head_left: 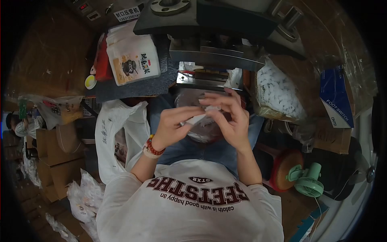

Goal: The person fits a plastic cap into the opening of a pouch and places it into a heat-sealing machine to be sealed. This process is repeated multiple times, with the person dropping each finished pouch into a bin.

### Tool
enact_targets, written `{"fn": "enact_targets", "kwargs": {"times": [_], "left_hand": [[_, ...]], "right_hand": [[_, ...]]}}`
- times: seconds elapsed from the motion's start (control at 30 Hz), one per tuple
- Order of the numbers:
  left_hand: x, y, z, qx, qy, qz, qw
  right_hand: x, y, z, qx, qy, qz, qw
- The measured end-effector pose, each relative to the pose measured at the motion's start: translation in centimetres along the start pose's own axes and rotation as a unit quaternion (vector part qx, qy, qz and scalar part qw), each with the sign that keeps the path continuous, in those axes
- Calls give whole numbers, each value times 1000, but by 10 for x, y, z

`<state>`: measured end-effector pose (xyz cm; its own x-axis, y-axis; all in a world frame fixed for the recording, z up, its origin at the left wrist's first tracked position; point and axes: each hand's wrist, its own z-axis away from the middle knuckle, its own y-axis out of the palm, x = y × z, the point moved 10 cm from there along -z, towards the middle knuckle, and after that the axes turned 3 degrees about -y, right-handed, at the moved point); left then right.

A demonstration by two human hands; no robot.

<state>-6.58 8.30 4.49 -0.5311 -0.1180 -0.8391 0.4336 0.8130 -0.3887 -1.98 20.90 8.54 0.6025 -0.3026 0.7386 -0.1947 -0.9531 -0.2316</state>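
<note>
My left hand (177, 125), with beaded bracelets at the wrist, has its fingers closed on a flat white piece (196, 120) seen nearly edge-on, perhaps a pouch. My right hand (229, 115) meets it at the upper end, its thumb and fingers pinching a small whitish piece (213, 108) whose kind is too blurred to tell. Both hands are raised over my lap, in front of a machine with a shiny metal bed (209, 80). Below them is a round container lined with clear plastic (195, 131).
Printed white pouches (135, 60) lie stacked on a dark grey mat (133, 90) at the left. A box of small white pieces (278, 88) stands right of the machine. A white bag (107, 139) hangs open at left. A green fan (309, 181) and a blue box (336, 97) are at right.
</note>
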Motion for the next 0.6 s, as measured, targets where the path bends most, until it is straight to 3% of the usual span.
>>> {"fn": "enact_targets", "kwargs": {"times": [0.03,0.07,0.1,0.13,0.17,0.23,0.27,0.3,0.33,0.4,0.43,0.57,0.6], "left_hand": [[23,13,-2,17,-78,58,995],[31,23,-2,18,-77,59,995],[51,37,-1,40,-148,102,983],[69,49,2,63,-217,145,963],[72,51,1,68,-216,146,963],[54,40,-9,21,-124,114,985],[54,39,-10,23,-125,115,985],[44,30,-12,-2,-71,62,996],[32,23,-13,-29,-17,8,999],[15,19,-13,-31,23,-45,998],[1,17,-14,-36,66,-98,992],[-6,13,-17,-3,15,-8,1000],[3,17,-16,0,-13,2,1000]], "right_hand": [[-17,-4,3,3,36,76,996],[-30,-8,7,5,72,150,986],[-33,-10,10,3,71,152,986],[-49,-27,19,-80,156,54,983],[-65,-39,33,-161,237,-46,957],[-47,-57,29,-202,194,-75,957],[-35,-64,25,-173,137,-4,975],[-22,-64,21,-141,78,66,985],[-25,-63,19,-141,79,66,985],[-8,-26,8,2,-40,205,978],[-8,-20,8,-1,-35,185,982],[-5,-23,4,-5,-31,111,993],[-22,-25,9,-13,25,104,994]]}}
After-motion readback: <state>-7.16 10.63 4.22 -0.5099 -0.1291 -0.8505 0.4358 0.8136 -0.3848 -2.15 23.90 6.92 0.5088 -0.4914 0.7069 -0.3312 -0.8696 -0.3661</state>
